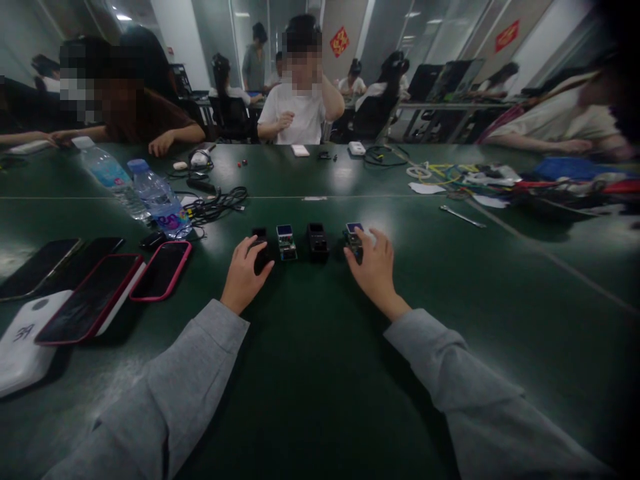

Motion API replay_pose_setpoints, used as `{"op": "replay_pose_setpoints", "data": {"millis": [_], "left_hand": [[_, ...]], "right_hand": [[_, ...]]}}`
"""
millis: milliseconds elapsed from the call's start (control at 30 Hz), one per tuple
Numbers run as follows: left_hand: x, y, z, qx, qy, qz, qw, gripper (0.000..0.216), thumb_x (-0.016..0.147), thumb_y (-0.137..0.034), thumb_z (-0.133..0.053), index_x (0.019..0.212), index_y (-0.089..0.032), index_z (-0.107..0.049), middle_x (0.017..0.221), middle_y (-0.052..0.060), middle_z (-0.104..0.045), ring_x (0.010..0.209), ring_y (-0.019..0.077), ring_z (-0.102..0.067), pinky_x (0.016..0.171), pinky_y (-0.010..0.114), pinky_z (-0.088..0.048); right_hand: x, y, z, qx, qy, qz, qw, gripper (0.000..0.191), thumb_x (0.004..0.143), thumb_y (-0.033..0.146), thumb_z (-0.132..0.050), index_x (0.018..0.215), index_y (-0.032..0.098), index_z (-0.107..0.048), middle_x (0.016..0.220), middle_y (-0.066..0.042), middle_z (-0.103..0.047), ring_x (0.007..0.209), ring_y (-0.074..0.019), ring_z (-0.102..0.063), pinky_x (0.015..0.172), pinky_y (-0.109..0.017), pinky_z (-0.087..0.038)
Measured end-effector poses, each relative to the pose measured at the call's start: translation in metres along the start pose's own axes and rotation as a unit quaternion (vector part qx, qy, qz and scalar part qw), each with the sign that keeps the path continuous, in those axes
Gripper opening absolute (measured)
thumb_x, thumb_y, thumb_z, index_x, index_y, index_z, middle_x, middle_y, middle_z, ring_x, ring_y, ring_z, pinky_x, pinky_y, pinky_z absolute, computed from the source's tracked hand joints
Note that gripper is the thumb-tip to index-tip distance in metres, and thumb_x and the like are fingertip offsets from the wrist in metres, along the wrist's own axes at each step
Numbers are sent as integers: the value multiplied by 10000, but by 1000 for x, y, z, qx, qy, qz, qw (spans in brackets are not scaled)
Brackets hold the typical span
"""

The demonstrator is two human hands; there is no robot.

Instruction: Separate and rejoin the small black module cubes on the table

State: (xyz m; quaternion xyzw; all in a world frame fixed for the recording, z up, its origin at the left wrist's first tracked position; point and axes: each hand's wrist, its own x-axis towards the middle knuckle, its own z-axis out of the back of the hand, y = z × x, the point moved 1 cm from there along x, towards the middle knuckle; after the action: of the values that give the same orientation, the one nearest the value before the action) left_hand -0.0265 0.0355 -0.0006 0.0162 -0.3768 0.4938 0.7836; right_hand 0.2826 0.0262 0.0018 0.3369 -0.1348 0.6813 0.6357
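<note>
Four small devices stand in a row on the dark green table (pixel 320 373). My left hand (pixel 243 275) is curled around the leftmost black block (pixel 261 251). My right hand (pixel 374 265) is closed on the rightmost small module with a blue top (pixel 353 236). Between them stand a module with a blue screen (pixel 286 241) and a black box (pixel 317 240), both untouched. Grey sleeves cover both my forearms.
Several phones (pixel 161 270) and a white box (pixel 23 343) lie at the left, beside two water bottles (pixel 159 200) and black cables (pixel 215 203). A wrench (pixel 463 216) and clutter sit at the right. People sit across the table.
</note>
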Motion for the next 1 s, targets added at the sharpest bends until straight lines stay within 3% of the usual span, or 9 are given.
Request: {"op": "replay_pose_setpoints", "data": {"millis": [200,533,867,1000], "left_hand": [[-1,-3,2,-16,27,-23,999,476,870,-211,-592,1335,-189,-490,1450,135,-438,1389,313,-380,1127,559,-378],[-1,0,-1,-17,20,-23,999,426,882,-175,-565,1304,-168,-514,1419,130,-474,1380,296,-395,1138,535,-377],[-1,1,-2,-15,14,-35,999,415,877,-179,-578,1288,-178,-521,1405,134,-483,1370,316,-402,1110,574,-400],[0,-1,0,-13,12,-39,999,406,882,-178,-575,1284,-178,-522,1395,135,-487,1367,313,-406,1109,563,-408]], "right_hand": [[-2,-16,-13,66,63,-45,995,545,884,281,-476,1396,98,-435,1269,-211,-496,1009,-327,-594,819,-485,-545],[-2,-4,-7,92,107,3,990,537,922,287,-441,1426,105,-398,1363,-203,-466,1077,-346,-585,858,-513,-544],[-3,-11,-15,86,81,-5,993,528,876,265,-472,1380,115,-422,1267,-191,-510,971,-318,-612,801,-470,-560],[-2,-11,-15,81,55,7,995,507,865,261,-486,1346,107,-439,1232,-194,-516,1013,-320,-591,848,-462,-542]]}}
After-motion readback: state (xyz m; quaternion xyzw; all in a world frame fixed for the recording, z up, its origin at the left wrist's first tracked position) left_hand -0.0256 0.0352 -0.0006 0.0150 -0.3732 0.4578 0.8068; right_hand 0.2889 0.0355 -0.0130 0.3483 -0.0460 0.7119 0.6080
